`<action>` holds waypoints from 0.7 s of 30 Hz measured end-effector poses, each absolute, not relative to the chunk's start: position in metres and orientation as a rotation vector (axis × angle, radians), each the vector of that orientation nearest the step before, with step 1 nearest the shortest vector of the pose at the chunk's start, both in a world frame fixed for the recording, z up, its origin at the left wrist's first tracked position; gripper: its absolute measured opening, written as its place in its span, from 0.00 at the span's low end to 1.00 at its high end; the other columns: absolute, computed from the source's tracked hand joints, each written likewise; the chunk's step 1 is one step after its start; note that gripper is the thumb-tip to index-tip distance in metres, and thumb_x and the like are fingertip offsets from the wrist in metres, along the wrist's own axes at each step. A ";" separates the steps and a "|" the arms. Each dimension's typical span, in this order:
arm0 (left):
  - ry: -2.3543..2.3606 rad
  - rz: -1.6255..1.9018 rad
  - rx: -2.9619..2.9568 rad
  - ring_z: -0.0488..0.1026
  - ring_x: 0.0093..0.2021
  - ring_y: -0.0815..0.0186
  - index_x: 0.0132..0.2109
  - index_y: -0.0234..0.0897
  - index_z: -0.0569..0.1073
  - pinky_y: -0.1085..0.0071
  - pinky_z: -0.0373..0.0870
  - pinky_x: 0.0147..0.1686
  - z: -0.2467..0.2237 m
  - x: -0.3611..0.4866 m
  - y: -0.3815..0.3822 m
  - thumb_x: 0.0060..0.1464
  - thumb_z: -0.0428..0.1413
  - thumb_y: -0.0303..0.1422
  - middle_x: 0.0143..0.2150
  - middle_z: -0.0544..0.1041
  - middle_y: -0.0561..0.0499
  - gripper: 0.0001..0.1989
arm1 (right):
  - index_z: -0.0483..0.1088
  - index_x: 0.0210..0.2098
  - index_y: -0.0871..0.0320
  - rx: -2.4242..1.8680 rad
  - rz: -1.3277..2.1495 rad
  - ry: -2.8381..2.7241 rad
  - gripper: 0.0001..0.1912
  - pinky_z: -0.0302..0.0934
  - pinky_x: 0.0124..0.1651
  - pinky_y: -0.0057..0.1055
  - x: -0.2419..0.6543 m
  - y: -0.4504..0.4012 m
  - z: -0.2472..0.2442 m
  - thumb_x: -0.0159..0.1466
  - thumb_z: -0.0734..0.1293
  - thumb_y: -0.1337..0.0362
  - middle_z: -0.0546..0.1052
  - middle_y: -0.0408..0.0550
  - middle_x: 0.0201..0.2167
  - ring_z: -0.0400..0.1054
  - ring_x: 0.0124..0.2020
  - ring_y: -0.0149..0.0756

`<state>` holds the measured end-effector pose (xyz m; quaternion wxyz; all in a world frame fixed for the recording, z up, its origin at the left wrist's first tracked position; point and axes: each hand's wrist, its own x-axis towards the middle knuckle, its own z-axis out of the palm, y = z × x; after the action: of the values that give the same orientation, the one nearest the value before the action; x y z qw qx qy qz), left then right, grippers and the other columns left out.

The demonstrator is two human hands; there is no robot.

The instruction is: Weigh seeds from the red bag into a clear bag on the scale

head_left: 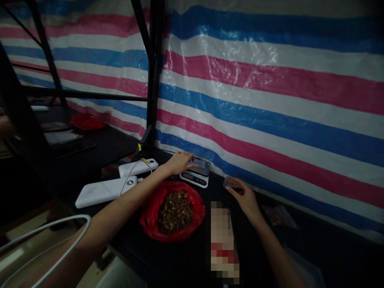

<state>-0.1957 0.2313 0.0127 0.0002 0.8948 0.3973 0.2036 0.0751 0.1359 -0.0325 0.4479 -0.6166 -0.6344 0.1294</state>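
Note:
My left hand [180, 162] reaches over a small white digital scale [195, 179]. Its thumb and fingers close on the near end of a clear plastic container [200, 163] above the weighing plate; whether the container rests on the plate I cannot tell. To the right of the scale, my right hand [244, 195] grips a small clear plastic piece [228, 182], perhaps a lid or cup, between thumb and fingers. Between my forearms an open red plastic bag [147, 222] holds a heap of small brown pieces [176, 211] that look like seeds or husks.
White power banks [105, 191] with a white cable [84, 224] lie left of the bag. A pixelated phone-shaped object [224, 242] lies before me. A clear packet [280, 217] sits at the right. Black metal posts [154, 72] and a striped sheet [270, 92] bound the table.

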 end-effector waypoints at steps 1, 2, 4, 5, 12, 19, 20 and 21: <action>1.337 0.575 2.770 0.69 0.43 0.58 0.42 0.35 0.70 0.64 0.60 0.44 0.016 -0.211 0.209 0.56 0.39 0.49 0.39 0.73 0.43 0.25 | 0.67 0.44 0.57 -1.528 0.285 -1.667 0.22 0.58 0.32 0.32 0.066 0.129 -0.022 0.52 0.65 0.55 0.74 0.50 0.42 0.67 0.37 0.39; 1.480 0.541 2.698 0.70 0.40 0.58 0.38 0.34 0.72 0.65 0.61 0.42 0.016 -0.227 0.185 0.56 0.38 0.49 0.36 0.73 0.43 0.26 | 0.67 0.46 0.56 -1.512 0.264 -1.782 0.22 0.57 0.31 0.31 0.055 0.122 -0.013 0.53 0.65 0.56 0.73 0.50 0.42 0.66 0.36 0.39; 1.721 0.460 2.518 0.71 0.38 0.58 0.34 0.34 0.73 0.67 0.61 0.39 0.009 -0.257 0.134 0.56 0.37 0.49 0.33 0.74 0.42 0.27 | 0.63 0.49 0.52 -1.449 0.242 -2.036 0.24 0.56 0.34 0.32 0.030 0.108 0.003 0.54 0.66 0.57 0.73 0.47 0.41 0.65 0.36 0.37; 1.802 0.401 2.417 0.71 0.37 0.58 0.32 0.34 0.73 0.67 0.61 0.38 0.003 -0.269 0.110 0.56 0.36 0.49 0.32 0.74 0.42 0.27 | 0.61 0.51 0.51 -1.425 0.205 -2.126 0.25 0.56 0.37 0.33 0.016 0.102 0.008 0.54 0.66 0.58 0.73 0.46 0.41 0.65 0.37 0.37; 1.938 0.248 2.026 0.72 0.35 0.57 0.34 0.36 0.71 0.67 0.62 0.34 -0.042 -0.284 0.040 0.53 0.37 0.53 0.30 0.74 0.45 0.28 | 0.66 0.39 0.55 -1.283 -0.372 -2.681 0.10 0.52 0.41 0.36 -0.050 0.099 0.011 0.57 0.65 0.66 0.73 0.48 0.36 0.64 0.40 0.40; 1.580 0.768 2.001 0.71 0.37 0.61 0.37 0.37 0.67 0.72 0.61 0.34 -0.054 -0.263 0.074 0.57 0.42 0.42 0.35 0.74 0.47 0.15 | 0.65 0.41 0.60 -1.363 -0.355 -2.852 0.14 0.57 0.35 0.31 -0.074 0.111 0.000 0.58 0.58 0.78 0.72 0.51 0.39 0.65 0.40 0.39; 1.513 0.857 1.947 0.71 0.35 0.63 0.37 0.37 0.67 0.73 0.61 0.34 -0.055 -0.261 0.077 0.57 0.42 0.41 0.34 0.74 0.48 0.15 | 0.65 0.42 0.60 -1.369 -0.284 -2.843 0.15 0.58 0.36 0.31 -0.074 0.111 -0.001 0.57 0.58 0.78 0.72 0.51 0.39 0.65 0.40 0.39; 1.448 0.937 1.888 0.71 0.34 0.64 0.37 0.37 0.67 0.73 0.61 0.33 -0.057 -0.259 0.080 0.57 0.42 0.40 0.33 0.73 0.49 0.14 | 0.65 0.43 0.59 -1.366 -0.195 -2.817 0.15 0.58 0.37 0.31 -0.074 0.112 -0.001 0.57 0.58 0.77 0.72 0.51 0.39 0.65 0.41 0.38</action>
<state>-0.2594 0.0805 -0.0570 0.2881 0.7069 0.5423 0.3510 -0.0739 0.1118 -0.0011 0.0023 -0.4355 -0.8980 -0.0622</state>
